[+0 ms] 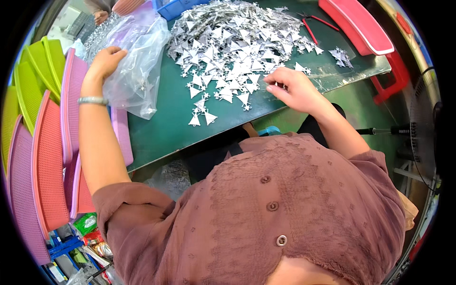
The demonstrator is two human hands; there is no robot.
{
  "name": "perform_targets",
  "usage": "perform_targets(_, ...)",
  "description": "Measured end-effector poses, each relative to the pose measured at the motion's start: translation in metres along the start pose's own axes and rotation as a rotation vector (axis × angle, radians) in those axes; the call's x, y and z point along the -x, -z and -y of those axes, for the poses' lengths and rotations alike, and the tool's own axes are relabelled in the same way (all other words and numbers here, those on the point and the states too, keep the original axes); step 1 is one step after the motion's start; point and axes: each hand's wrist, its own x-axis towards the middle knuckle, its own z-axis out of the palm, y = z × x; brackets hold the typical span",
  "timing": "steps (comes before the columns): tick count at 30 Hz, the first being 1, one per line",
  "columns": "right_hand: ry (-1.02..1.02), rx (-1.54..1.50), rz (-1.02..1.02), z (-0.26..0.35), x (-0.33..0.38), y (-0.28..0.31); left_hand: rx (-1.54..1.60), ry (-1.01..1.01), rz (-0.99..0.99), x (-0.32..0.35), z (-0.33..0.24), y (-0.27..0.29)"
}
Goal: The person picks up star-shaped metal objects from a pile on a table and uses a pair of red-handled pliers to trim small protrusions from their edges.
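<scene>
A heap of small flat silver metal pieces (232, 42), shaped like triangles with little loops, spreads over the green tabletop (156, 137). At the left my left hand (108, 61) is closed at the edge of a clear plastic bag (135, 71). A few small silver pieces show through the bag's lower part. Beside the heap's near right edge is my right hand (297, 89), its fingers curled toward the thumb. What sits between those fingertips is too small to make out. A few loose pieces lie at the heap's near side.
Red-handled pliers (311, 31) and a small pile of star-like metal pieces (341, 57) lie right of the heap. A red tray (356, 26) stands at the far right corner. Stacked plastic baskets (50, 161) rise at the left. Another person's hand (100, 17) shows far left.
</scene>
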Motion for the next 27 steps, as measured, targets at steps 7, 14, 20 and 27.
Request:
perform_targets(7,0.151,0.344,-0.022,-0.006,-0.026,-0.017,-0.099,-0.08,-0.331,0.04,0.013,-0.056)
perform_targets(14,0.288,0.434,0.132,-0.005,-0.059,-0.046,0.013,-0.498,-0.812,0.093,-0.062,-0.058)
perform_targets(20,0.103,0.149,0.263,-0.006,-0.074,-0.031,0.56,-0.537,-0.577,0.128,-0.098,-0.109)
perform_targets(27,-0.172,-0.686,0.169,0.002,-0.072,-0.023,1.602,0.197,0.522,0.142,-0.122,-0.154)
